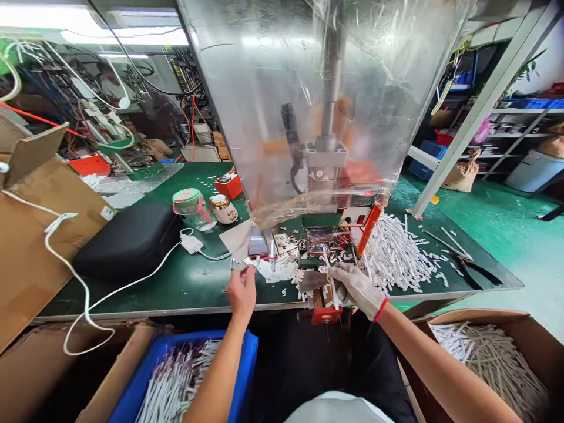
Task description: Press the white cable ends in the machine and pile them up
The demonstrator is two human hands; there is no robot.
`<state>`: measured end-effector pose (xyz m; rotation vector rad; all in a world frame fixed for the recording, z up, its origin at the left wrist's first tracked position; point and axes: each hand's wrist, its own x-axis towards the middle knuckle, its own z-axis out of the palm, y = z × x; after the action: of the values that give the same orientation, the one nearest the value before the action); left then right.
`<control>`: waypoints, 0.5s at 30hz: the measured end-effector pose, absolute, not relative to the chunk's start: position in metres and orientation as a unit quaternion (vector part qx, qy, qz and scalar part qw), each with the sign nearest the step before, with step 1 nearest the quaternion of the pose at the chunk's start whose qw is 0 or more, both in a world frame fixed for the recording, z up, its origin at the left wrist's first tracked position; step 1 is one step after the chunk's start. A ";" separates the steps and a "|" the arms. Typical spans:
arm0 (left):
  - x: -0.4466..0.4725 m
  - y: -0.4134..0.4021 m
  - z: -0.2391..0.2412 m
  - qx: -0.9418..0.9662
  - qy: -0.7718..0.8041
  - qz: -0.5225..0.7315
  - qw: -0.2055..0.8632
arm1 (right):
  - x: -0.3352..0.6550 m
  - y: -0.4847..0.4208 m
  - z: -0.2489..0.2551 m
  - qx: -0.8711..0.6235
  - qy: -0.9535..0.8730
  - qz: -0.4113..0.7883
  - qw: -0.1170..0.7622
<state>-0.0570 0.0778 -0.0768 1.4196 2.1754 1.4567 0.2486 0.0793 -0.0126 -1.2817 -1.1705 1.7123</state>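
My bare left hand (241, 289) is closed in a pinch on a small pale part (240, 265) at the front of the green table (176, 282). My right hand (356, 286), in a white glove with a red cuff, grips a thin white stick (331, 282) standing in front of the small press machine (328, 238). White scraps (282, 267) litter the table between my hands. A clear plastic shield (308, 100) hangs over the machine.
A heap of white sticks (396, 252) lies right of the machine. A blue bin (176, 376) of sticks sits below left, a cardboard box (493, 358) of sticks below right. A black case (127, 241), white charger cable (189, 242), cups (194, 207) and pliers (476, 270) rest on the table.
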 end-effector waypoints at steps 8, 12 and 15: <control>-0.024 -0.019 -0.088 0.351 0.671 0.543 0.364 | 0.232 0.090 -0.023 -0.489 -0.398 0.699 0.336; -0.021 -0.026 -0.094 0.287 0.652 0.554 0.431 | 0.228 0.092 -0.029 -0.480 -0.389 0.698 0.362; -0.018 -0.024 -0.093 0.281 0.647 0.550 0.447 | 0.227 0.094 -0.030 -0.490 -0.383 0.690 0.369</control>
<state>-0.0178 -0.0243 -0.0934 0.6951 1.6027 1.3632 0.2269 0.0940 -0.0303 -1.2574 -0.9835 1.7720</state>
